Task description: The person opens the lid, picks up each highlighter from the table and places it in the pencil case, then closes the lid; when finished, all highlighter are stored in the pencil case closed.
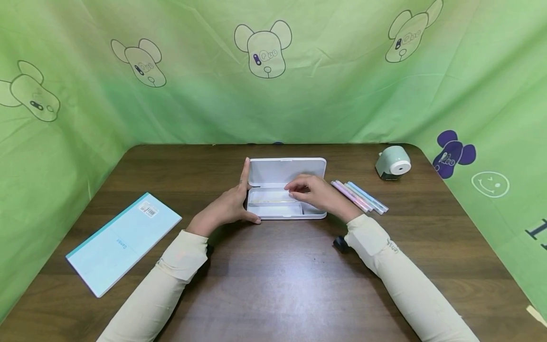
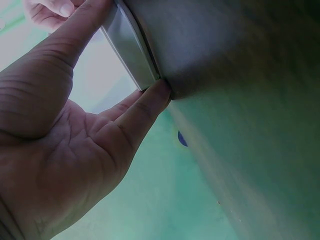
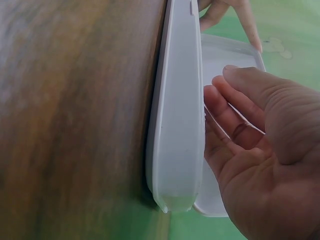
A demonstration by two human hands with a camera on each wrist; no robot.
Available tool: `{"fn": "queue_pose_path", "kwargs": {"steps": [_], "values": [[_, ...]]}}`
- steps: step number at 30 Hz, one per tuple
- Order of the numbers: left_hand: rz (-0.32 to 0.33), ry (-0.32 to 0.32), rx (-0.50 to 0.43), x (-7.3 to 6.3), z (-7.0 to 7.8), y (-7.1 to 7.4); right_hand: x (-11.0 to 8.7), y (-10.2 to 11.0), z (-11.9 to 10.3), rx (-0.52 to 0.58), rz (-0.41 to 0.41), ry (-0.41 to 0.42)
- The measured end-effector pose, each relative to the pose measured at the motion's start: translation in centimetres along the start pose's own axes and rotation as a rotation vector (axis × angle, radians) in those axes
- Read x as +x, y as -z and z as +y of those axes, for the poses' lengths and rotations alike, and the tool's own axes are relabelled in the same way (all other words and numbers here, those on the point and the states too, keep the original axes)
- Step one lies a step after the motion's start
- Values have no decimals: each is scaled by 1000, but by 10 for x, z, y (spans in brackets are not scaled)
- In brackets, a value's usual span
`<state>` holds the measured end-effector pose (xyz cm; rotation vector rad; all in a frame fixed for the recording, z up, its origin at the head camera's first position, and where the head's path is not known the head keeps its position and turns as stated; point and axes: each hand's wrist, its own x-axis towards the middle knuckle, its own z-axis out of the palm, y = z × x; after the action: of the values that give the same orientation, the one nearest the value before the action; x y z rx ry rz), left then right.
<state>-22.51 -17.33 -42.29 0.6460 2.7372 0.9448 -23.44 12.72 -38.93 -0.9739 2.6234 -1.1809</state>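
A white pencil case (image 1: 287, 172) lies with its hinged lid raised at the back, its shallow compartments facing up. My left hand (image 1: 228, 205) holds the left end of it, thumb at the front corner and index finger along the lid's left edge. In the left wrist view, the thumb and fingers (image 2: 142, 107) span that end. My right hand (image 1: 314, 191) reaches over the right half, fingers bent and fingertips over the inner tray (image 1: 267, 195). From the right wrist, thumb and fingertips (image 3: 218, 100) stand close together behind the case's side wall, with nothing visible between them.
Several pastel pens (image 1: 361, 196) lie side by side right of the case, close to the right forearm. A pale green pencil sharpener (image 1: 393, 162) stands at the back right. A light blue notebook (image 1: 124, 244) lies at the left. Green printed cloth (image 1: 205, 104) hangs behind the brown table (image 1: 273, 289).
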Motion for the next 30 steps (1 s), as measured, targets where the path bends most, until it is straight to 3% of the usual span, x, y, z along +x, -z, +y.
{"fn": "queue_pose_path", "kwargs": {"steps": [3,6,9,16,19,23,30], "values": [[-22,29,-7,-14,32,13,-1,0,0,13,7,-4],[-41,53,-11,-23,49,19,-1,-1,-1,23,11,-3],[-40,47,-14,-22,47,18,-1,-2,0,27,13,0],[19,-13,23,-3,3,-1,-1,-1,1,18,11,1],[2,-7,-1,-7,13,3,-1,-1,1,17,8,1],[-30,22,-16,-18,42,15,-3,1,2,20,12,5],[-37,46,20,-23,50,19,-10,6,10,30,44,24]]}}
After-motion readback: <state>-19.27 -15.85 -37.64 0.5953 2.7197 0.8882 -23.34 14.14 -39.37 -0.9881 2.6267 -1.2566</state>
